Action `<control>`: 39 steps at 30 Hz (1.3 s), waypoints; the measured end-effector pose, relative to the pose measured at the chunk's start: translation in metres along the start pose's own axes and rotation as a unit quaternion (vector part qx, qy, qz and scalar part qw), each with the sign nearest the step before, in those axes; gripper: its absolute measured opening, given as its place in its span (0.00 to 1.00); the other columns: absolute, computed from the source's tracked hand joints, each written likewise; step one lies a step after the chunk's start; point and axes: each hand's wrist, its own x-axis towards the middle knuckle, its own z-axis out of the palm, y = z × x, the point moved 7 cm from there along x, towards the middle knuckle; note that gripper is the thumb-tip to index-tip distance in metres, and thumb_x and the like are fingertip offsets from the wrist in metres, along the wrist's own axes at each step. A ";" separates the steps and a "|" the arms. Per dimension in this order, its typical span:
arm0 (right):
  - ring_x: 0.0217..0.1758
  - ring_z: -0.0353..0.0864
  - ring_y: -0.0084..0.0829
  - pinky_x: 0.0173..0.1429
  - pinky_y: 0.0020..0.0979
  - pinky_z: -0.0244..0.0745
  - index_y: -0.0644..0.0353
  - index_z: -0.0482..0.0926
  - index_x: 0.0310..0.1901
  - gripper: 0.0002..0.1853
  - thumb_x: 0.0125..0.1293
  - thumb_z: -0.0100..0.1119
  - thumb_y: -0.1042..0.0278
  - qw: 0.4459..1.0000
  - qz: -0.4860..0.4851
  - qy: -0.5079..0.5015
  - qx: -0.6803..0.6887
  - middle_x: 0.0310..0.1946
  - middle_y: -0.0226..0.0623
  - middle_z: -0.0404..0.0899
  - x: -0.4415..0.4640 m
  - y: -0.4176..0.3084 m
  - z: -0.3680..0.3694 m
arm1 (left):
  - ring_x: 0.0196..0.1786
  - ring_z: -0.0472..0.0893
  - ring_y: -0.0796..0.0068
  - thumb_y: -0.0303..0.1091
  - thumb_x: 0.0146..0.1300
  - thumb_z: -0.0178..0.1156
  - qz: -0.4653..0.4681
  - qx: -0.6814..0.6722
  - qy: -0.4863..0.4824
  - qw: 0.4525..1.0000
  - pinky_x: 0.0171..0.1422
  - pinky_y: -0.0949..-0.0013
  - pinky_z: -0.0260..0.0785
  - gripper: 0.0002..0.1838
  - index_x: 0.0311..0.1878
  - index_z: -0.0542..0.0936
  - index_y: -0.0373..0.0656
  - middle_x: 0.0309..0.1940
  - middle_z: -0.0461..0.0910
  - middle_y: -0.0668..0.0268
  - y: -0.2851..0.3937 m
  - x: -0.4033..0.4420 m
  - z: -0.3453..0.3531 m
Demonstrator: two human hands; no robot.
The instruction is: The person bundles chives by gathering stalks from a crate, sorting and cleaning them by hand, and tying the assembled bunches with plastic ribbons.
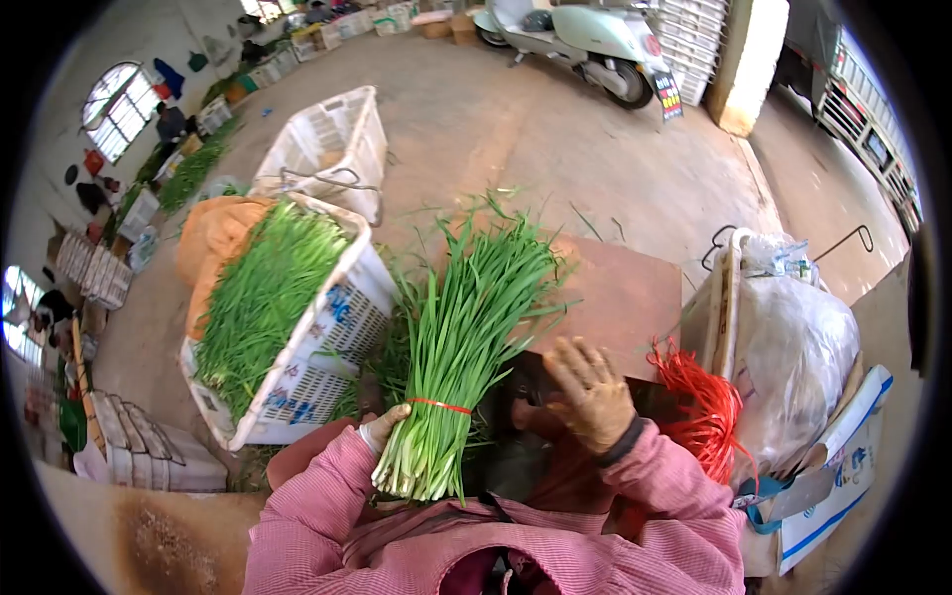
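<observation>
The leafy green bundle (476,307), before the pink jacket (397,563), is held by the left hand (385,426), the right hand (593,399) spread and empty; probably light, soft and easily bruised, it seems best gripped around the pale stems (421,464) near the red band (439,406).

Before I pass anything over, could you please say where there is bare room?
The brown board is bare on its right, between the tied greens and red strips, as is most floor between board and scooter. Crowded: left, around the filled crate; right, around the clear bag.
</observation>
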 end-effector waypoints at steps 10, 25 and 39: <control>0.61 0.57 0.48 0.63 0.43 0.52 0.59 0.77 0.39 0.20 0.44 0.67 0.58 0.960 -0.008 -0.056 0.274 0.56 0.55 0.60 0.113 -0.037 0.051 | 0.53 0.70 0.62 0.46 0.40 0.64 0.125 0.082 -0.008 0.989 0.58 0.60 0.61 0.42 0.59 0.60 0.39 0.52 0.68 0.55 -0.049 -0.081 0.020; 0.63 0.56 0.42 0.68 0.46 0.34 0.54 0.77 0.22 0.06 0.43 0.65 0.66 0.934 -0.122 -0.155 0.298 0.45 0.52 0.72 0.106 -0.110 0.086 | 0.52 0.70 0.66 0.53 0.39 0.64 0.225 0.129 0.126 0.957 0.58 0.65 0.61 0.46 0.59 0.59 0.36 0.52 0.67 0.56 -0.055 -0.142 0.113; 0.64 0.49 0.49 0.62 0.47 0.51 0.55 0.59 0.57 0.43 0.35 0.69 0.61 0.958 0.158 0.097 -0.220 0.63 0.44 0.50 0.077 0.000 0.005 | 0.50 0.72 0.60 0.60 0.45 0.57 0.268 -0.139 -0.052 0.952 0.55 0.58 0.64 0.45 0.58 0.59 0.34 0.48 0.70 0.51 -0.087 -0.098 0.019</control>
